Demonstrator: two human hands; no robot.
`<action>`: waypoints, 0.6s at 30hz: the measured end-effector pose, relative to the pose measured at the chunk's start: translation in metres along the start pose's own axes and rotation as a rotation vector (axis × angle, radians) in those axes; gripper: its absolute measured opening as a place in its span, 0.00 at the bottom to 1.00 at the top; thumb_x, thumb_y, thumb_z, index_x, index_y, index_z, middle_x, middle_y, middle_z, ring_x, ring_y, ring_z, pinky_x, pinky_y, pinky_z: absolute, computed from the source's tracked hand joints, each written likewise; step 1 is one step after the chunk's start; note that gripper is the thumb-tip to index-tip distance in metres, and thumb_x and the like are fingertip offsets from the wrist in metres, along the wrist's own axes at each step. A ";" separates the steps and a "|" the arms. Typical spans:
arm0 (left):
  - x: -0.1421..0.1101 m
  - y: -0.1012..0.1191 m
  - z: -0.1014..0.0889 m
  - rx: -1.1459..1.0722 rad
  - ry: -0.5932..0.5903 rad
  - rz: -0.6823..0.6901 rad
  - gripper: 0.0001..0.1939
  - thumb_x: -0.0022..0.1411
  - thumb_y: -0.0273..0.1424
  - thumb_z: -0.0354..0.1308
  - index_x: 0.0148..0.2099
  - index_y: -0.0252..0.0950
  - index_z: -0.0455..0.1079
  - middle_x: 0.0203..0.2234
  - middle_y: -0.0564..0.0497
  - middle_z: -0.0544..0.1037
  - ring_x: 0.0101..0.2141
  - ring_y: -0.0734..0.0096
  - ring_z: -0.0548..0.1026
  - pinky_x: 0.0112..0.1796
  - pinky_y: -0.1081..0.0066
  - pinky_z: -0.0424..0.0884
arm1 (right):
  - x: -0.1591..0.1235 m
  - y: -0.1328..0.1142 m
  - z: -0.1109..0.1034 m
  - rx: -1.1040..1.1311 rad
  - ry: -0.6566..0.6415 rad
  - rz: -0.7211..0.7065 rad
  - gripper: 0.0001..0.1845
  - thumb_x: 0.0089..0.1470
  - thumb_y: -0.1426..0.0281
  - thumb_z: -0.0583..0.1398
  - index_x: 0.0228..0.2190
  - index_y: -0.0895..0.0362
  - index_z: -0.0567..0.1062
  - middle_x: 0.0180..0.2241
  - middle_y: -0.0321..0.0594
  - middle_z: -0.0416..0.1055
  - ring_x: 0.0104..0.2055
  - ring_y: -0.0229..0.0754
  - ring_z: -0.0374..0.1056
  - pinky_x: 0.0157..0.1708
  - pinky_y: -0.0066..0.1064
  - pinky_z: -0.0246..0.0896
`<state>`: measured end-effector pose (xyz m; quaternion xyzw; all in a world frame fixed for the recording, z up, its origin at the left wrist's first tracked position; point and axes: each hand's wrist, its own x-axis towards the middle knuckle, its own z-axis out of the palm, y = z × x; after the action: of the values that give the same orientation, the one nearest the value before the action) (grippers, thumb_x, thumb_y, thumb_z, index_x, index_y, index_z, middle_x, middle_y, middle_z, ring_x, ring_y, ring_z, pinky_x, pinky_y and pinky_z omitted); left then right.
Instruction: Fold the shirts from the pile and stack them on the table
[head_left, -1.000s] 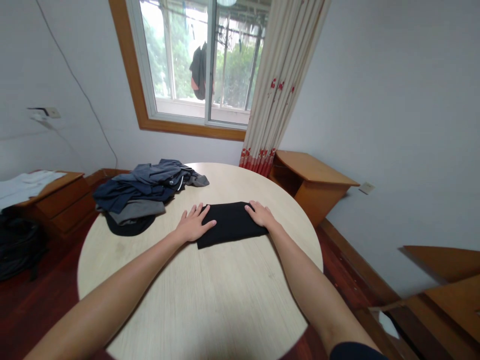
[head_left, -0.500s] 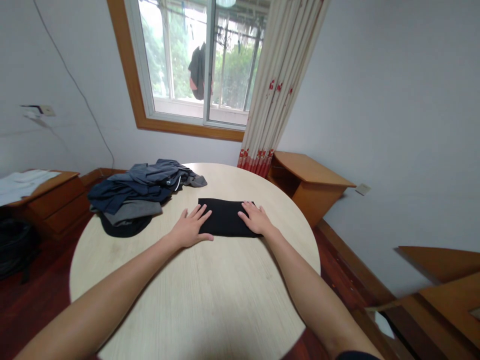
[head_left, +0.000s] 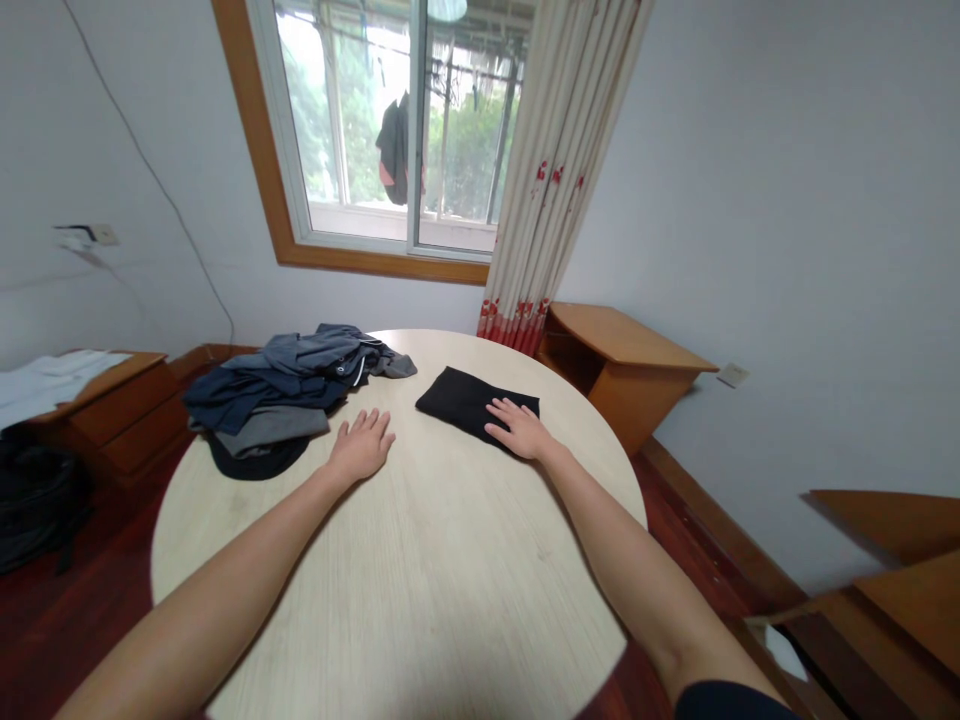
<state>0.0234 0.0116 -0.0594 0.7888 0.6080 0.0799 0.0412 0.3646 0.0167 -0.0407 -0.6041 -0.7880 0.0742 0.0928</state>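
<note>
Black cloth [head_left: 466, 400], folded: lying right of the clothes pile [head_left: 277, 378]. I am judging it light, soft, liftable by opposite ends. Right hand [head_left: 523, 431]: resting spread on it; left hand [head_left: 360, 449]: spread, flanking the pile.

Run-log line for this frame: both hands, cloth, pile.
left hand: open, apart from cloth | right hand: open, on black cloth | clothes pile: table's left side

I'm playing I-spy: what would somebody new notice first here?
Probably the flat, rectangular black cloth partly under the right hand, on the round, pale, wood-grained table. Next might be the rumpled heap of navy and grey clothes on its left, then the cream curtain with red patterns behind it.
</note>
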 end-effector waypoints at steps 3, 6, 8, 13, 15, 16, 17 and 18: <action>-0.001 0.000 -0.002 0.007 -0.010 0.008 0.28 0.73 0.40 0.39 0.69 0.35 0.58 0.70 0.37 0.53 0.69 0.45 0.50 0.63 0.41 0.50 | 0.011 0.037 -0.006 -0.047 0.065 0.248 0.36 0.67 0.50 0.46 0.67 0.55 0.59 0.71 0.46 0.47 0.73 0.50 0.40 0.69 0.51 0.34; -0.001 0.000 -0.004 0.020 -0.025 0.003 0.28 0.73 0.40 0.39 0.69 0.35 0.58 0.70 0.38 0.52 0.69 0.46 0.50 0.63 0.42 0.50 | 0.017 0.069 -0.013 -0.098 0.124 0.547 0.38 0.66 0.49 0.43 0.67 0.59 0.57 0.71 0.49 0.46 0.73 0.52 0.39 0.68 0.52 0.35; -0.002 0.001 -0.004 0.028 -0.038 -0.006 0.28 0.73 0.40 0.39 0.70 0.35 0.57 0.70 0.38 0.52 0.69 0.47 0.50 0.63 0.43 0.49 | 0.020 0.084 -0.017 -0.110 0.141 0.669 0.40 0.66 0.49 0.41 0.68 0.63 0.56 0.71 0.52 0.46 0.72 0.54 0.39 0.67 0.55 0.36; -0.002 0.003 -0.006 0.021 -0.054 -0.019 0.29 0.73 0.40 0.39 0.70 0.34 0.55 0.71 0.39 0.50 0.70 0.47 0.48 0.64 0.43 0.48 | 0.021 0.099 -0.024 -0.123 0.168 0.718 0.40 0.66 0.51 0.40 0.67 0.66 0.57 0.70 0.58 0.47 0.71 0.59 0.42 0.64 0.58 0.39; -0.003 0.003 -0.007 0.013 -0.060 -0.023 0.29 0.73 0.40 0.39 0.71 0.34 0.55 0.71 0.39 0.50 0.70 0.47 0.48 0.64 0.44 0.48 | 0.019 0.095 -0.026 -0.142 0.196 0.708 0.39 0.66 0.53 0.41 0.65 0.68 0.60 0.68 0.62 0.51 0.69 0.61 0.45 0.62 0.59 0.40; -0.003 0.004 -0.008 0.004 -0.063 -0.023 0.29 0.73 0.41 0.39 0.71 0.35 0.55 0.71 0.39 0.49 0.70 0.47 0.47 0.64 0.43 0.47 | 0.019 0.090 -0.026 -0.159 0.218 0.697 0.38 0.67 0.54 0.41 0.64 0.69 0.62 0.66 0.65 0.54 0.68 0.63 0.46 0.62 0.60 0.39; -0.003 0.004 -0.009 -0.010 -0.063 -0.023 0.30 0.73 0.42 0.39 0.70 0.35 0.56 0.71 0.39 0.49 0.70 0.47 0.47 0.64 0.43 0.47 | 0.018 0.084 -0.026 -0.181 0.243 0.676 0.37 0.67 0.56 0.41 0.62 0.71 0.64 0.65 0.67 0.56 0.67 0.63 0.48 0.62 0.61 0.37; -0.003 0.004 -0.011 -0.032 -0.063 -0.024 0.30 0.73 0.42 0.38 0.70 0.35 0.57 0.71 0.39 0.50 0.70 0.47 0.48 0.64 0.43 0.48 | 0.017 0.076 -0.025 -0.204 0.267 0.644 0.35 0.67 0.57 0.42 0.61 0.71 0.65 0.64 0.68 0.58 0.67 0.63 0.49 0.63 0.60 0.34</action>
<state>0.0248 0.0072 -0.0486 0.7829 0.6144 0.0643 0.0737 0.4376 0.0531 -0.0326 -0.8319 -0.5415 -0.0590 0.1061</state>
